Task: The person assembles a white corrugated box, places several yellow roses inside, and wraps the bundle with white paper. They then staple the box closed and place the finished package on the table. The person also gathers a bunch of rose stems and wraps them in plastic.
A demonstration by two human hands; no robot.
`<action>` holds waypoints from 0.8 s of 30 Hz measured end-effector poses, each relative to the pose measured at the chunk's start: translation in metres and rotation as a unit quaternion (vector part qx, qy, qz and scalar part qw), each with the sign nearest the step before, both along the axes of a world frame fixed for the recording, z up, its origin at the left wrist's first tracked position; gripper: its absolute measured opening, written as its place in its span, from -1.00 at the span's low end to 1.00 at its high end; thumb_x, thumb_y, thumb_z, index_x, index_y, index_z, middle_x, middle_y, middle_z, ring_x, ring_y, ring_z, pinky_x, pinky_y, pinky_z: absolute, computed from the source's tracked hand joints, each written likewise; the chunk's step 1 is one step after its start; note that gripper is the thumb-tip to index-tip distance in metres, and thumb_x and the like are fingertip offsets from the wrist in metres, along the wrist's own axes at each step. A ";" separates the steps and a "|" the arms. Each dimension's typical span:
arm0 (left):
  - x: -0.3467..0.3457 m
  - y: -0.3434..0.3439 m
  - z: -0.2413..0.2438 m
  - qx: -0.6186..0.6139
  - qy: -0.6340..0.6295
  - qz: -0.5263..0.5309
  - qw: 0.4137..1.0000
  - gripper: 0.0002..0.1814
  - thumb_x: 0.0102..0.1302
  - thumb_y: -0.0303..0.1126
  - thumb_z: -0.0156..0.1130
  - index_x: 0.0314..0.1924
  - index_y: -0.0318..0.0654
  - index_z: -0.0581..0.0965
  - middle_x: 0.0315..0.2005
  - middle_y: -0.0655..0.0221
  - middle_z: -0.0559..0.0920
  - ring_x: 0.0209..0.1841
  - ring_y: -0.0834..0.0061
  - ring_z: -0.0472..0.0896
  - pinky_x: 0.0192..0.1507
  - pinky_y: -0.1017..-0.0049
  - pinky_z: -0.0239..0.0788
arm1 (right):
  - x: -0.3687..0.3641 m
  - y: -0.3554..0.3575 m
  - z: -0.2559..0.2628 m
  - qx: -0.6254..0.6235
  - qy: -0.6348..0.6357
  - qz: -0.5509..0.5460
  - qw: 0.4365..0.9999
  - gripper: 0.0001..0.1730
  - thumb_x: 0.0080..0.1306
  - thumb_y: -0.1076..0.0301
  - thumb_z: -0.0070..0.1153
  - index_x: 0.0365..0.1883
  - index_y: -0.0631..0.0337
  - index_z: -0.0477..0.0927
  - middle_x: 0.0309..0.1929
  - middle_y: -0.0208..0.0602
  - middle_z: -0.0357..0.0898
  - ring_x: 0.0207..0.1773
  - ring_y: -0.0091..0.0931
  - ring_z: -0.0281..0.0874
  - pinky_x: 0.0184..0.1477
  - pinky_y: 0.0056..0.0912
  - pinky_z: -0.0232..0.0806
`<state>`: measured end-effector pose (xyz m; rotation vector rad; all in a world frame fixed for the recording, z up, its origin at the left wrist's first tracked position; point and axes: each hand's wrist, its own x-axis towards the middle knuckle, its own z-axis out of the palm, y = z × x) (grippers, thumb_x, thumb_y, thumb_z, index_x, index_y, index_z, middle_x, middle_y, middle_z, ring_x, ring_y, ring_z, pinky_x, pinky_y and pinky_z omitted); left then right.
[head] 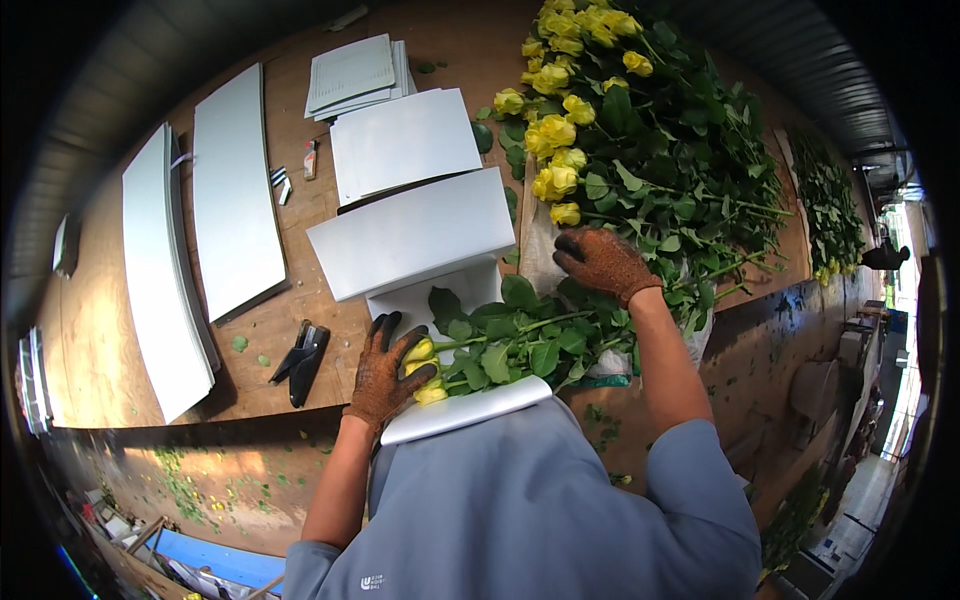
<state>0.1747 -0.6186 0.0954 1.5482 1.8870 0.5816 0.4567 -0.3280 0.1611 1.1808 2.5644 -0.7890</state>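
Observation:
My left hand, in a dirty orange-brown glove with black fingertips, cups the heads of a few yellow roses, its fingers and thumb against the blooms. The leafy stems lie to the right across an open white cardboard wrapper, whose near edge rests against my body. My right hand, gloved alike, is above a pale woven sack, beside the large rose pile. Its palm and the undersides of its fingers are hidden. Beyond the wrapper lies a folded white cardboard sheet.
Stacked white cardboard sheets and another stack lie left on the wooden table. A black stapler is near its front edge. Staple strips and a small cutter or lighter lie farther back. Leaves litter the floor.

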 end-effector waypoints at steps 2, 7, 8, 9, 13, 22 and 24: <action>0.001 0.000 -0.001 0.006 0.000 -0.003 1.000 -0.32 0.18 -0.08 0.53 0.31 0.08 0.57 0.46 -0.07 0.29 0.52 -0.21 0.18 0.49 0.00 0.15 | 0.025 0.029 -0.019 0.202 -0.071 -0.104 0.971 -0.52 0.37 0.09 0.18 0.18 0.15 0.55 0.05 0.03 0.61 0.07 0.01 0.63 0.04 0.11 0.49; 0.000 -0.003 0.003 0.003 0.010 0.002 1.000 -0.30 0.14 -0.05 0.56 0.30 0.10 0.58 0.47 -0.08 0.27 0.52 -0.22 0.17 0.50 -0.02 0.14 | 0.040 0.043 -0.068 0.178 -0.122 -0.067 0.974 -0.51 0.37 0.10 0.20 0.23 0.01 0.53 0.14 0.00 0.55 0.10 0.04 0.62 0.05 0.14 0.50; -0.002 -0.003 0.004 0.002 0.008 -0.004 1.000 -0.29 0.13 -0.04 0.56 0.30 0.10 0.58 0.48 -0.07 0.27 0.52 -0.22 0.17 0.50 -0.03 0.14 | 0.041 0.038 -0.068 0.180 -0.114 -0.076 0.974 -0.53 0.37 0.11 0.20 0.22 -0.02 0.54 0.14 0.01 0.55 0.10 0.04 0.62 0.06 0.14 0.50; -0.005 -0.002 0.004 0.008 0.004 -0.004 1.000 -0.29 0.12 -0.03 0.57 0.30 0.11 0.58 0.48 -0.07 0.27 0.52 -0.22 0.17 0.50 -0.03 0.14 | 0.045 0.034 -0.060 0.178 -0.102 -0.079 0.975 -0.57 0.37 0.11 0.21 0.19 -0.06 0.58 0.17 0.05 0.54 0.13 0.06 0.60 0.09 0.14 0.49; -0.017 -0.014 0.006 -0.032 0.020 -0.002 0.999 -0.28 0.11 0.07 0.53 0.29 0.13 0.59 0.48 -0.07 0.27 0.51 -0.26 0.16 0.50 -0.06 0.13 | 0.075 0.016 0.007 0.250 0.127 -0.043 0.959 -0.62 0.33 0.38 0.22 0.12 0.14 0.61 0.15 -0.03 0.54 0.13 0.01 0.58 0.10 -0.04 0.47; -0.021 -0.027 -0.009 0.039 0.045 0.041 0.997 -0.61 0.36 -0.07 0.36 0.14 0.04 0.70 0.41 -0.02 0.40 0.46 -0.15 0.26 0.45 0.00 0.20 | 0.088 -0.035 0.173 0.596 0.230 -0.142 0.756 -0.64 0.48 0.54 0.18 0.23 0.41 0.57 0.25 -0.10 0.57 0.22 -0.35 0.63 0.21 -0.31 0.52; -0.020 -0.026 -0.013 0.032 0.062 0.046 0.996 -0.63 0.35 -0.01 0.35 0.07 0.08 0.74 0.41 0.05 0.41 0.44 -0.14 0.29 0.40 0.01 0.27 | 0.052 -0.065 0.172 0.498 0.334 -0.066 0.797 -0.64 0.43 0.60 0.18 0.19 0.40 0.60 0.12 -0.07 0.63 0.15 -0.25 0.68 0.19 -0.25 0.57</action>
